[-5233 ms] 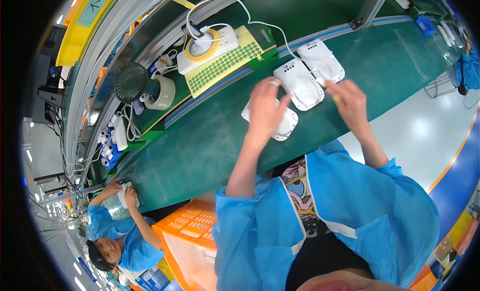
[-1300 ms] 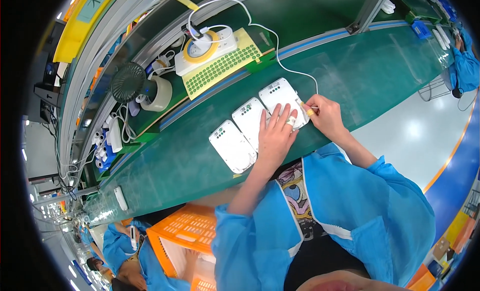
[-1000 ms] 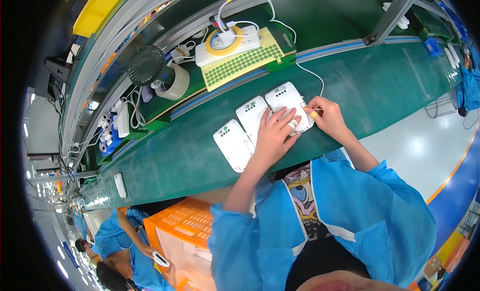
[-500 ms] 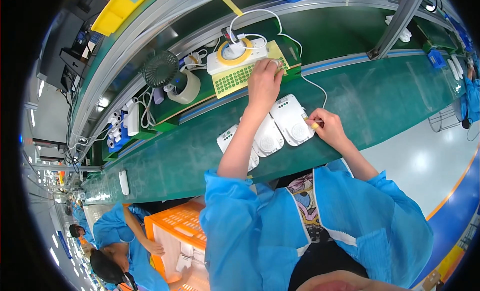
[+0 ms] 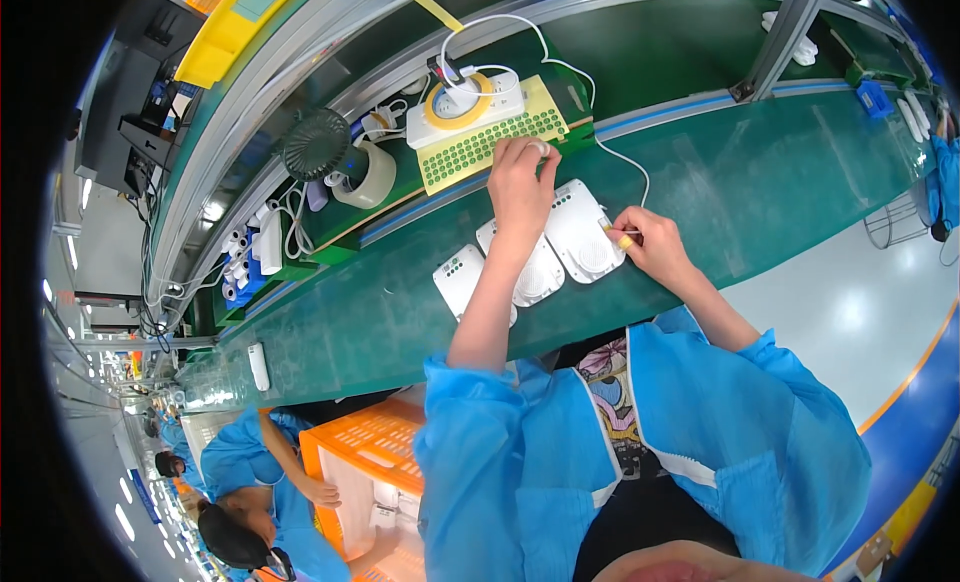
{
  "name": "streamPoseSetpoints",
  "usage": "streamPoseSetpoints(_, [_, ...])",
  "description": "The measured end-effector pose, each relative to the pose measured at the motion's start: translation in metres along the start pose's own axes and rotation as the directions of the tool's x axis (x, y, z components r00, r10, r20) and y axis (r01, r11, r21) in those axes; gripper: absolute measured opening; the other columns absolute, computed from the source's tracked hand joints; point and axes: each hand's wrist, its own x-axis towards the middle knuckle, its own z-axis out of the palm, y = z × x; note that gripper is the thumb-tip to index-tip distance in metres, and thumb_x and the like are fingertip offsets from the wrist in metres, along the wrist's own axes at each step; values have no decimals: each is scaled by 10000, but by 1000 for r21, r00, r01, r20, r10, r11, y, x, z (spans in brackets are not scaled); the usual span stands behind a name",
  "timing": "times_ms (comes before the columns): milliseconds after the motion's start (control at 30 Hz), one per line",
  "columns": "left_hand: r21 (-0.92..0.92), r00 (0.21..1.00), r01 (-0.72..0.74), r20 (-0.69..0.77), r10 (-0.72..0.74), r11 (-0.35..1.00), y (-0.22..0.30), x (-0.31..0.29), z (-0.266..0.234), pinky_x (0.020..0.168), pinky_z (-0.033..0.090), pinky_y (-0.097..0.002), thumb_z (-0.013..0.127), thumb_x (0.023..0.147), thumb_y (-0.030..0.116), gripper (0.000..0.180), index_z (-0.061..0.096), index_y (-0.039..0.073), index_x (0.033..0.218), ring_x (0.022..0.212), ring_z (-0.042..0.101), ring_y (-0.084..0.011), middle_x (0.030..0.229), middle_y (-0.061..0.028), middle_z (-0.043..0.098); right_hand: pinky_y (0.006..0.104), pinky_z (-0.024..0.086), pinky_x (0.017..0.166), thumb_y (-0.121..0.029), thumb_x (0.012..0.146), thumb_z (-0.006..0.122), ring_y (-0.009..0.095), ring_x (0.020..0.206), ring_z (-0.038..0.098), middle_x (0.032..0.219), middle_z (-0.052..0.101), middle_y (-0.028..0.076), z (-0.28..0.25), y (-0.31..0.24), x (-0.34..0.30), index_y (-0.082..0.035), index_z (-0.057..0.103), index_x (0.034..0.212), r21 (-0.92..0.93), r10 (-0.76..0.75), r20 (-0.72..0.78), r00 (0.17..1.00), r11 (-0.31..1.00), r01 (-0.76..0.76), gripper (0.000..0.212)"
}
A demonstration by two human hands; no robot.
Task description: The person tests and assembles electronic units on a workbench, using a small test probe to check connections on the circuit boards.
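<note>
Three white box-shaped devices with round speaker grilles lie side by side on the green bench. My right hand [image 5: 652,247] pinches the plug end of a white cable [image 5: 640,177] at the right edge of the rightmost device [image 5: 580,220]. Whether the plug sits in the device cannot be made out. My left hand [image 5: 520,194] has its fingers drawn together near the lower edge of a yellow sheet of green round stickers [image 5: 450,170]; what they hold, if anything, is too small to see. A white cover is on one fingertip. My left forearm partly hides the middle device [image 5: 543,274] and left device [image 5: 458,272].
Behind the sheet is a white power strip [image 5: 428,134] with a plugged-in charger. A small dark fan [image 5: 316,142] and a white cup-like holder [image 5: 372,182] stand left of it. At lower left a co-worker reaches into an orange crate [image 5: 385,432]. Another white device [image 5: 259,367] lies on the bench.
My left hand has drawn back slightly from the sticker sheet toward the devices. My right hand stays at the rightmost device with the cable. The whole view has shifted a little.
</note>
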Motion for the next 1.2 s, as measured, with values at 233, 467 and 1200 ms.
streamPoseSetpoints(233, [-222,815,536,385,-432,814,-12,-46,0,748,552,-339,746,895,38,87,718,-34,935,754,689,-224,917,-115,721,373,576,645,-136,912,776,287,726,733,858,710,122,0,-5,0,-25,650,906,13,-2,21,1000,1000,2,168])
streamPoseSetpoints(467, [-119,848,425,398,-349,897,-23,-55,18,818,546,-414,709,905,30,51,693,-17,913,899,684,-320,971,-157,682,372,574,642,-134,914,773,284,725,733,861,710,118,0,-6,-3,-23,651,911,10,4,24,1000,1000,-4,164])
streamPoseSetpoints(1200, [562,786,428,155,-598,708,33,-160,-89,1125,225,-783,708,870,656,915,449,132,1574,1505,228,-563,1614,-226,374,390,536,703,-263,778,893,280,743,628,877,649,140,-19,-33,-1,-48,534,1499,-148,-1,356,934,987,57,834])
